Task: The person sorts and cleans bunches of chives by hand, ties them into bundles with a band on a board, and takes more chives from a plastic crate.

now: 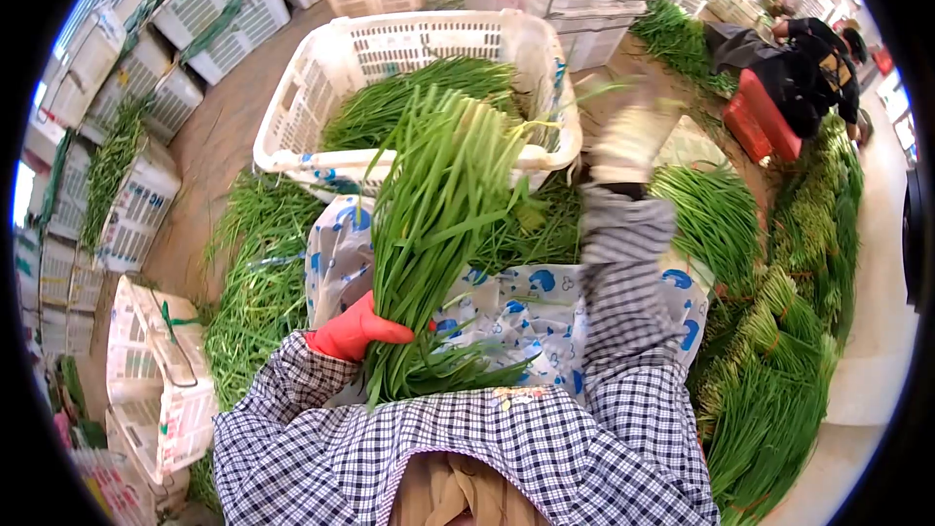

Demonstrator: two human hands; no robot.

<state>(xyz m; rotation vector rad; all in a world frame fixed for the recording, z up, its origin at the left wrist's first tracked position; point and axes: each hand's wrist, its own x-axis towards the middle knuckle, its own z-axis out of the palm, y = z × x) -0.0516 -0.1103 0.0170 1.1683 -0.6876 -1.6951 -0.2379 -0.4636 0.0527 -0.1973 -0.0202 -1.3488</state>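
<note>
My left hand (362,329), in a red glove, is closed around the lower part of a thick bunch of long, flat green leaves that look like garlic chives (429,205). The bunch stands up and away from me, its pale ends leaning over the near rim of a white plastic basket (321,168). More chives (429,88) lie inside that basket. To the right of the basket is my right hand (631,141), in a pale glove and smeared by motion, so its fingers cannot be made out. A white plastic apron with blue prints (516,307) covers my lap.
Loose greens (258,292) are heaped on the floor at my left, by a tipped white crate (161,380). Tied chive bundles (769,409) lie in a row at right. Crates (219,10) line the left wall. A person in dark clothes (813,68) is beside a red crate (755,122).
</note>
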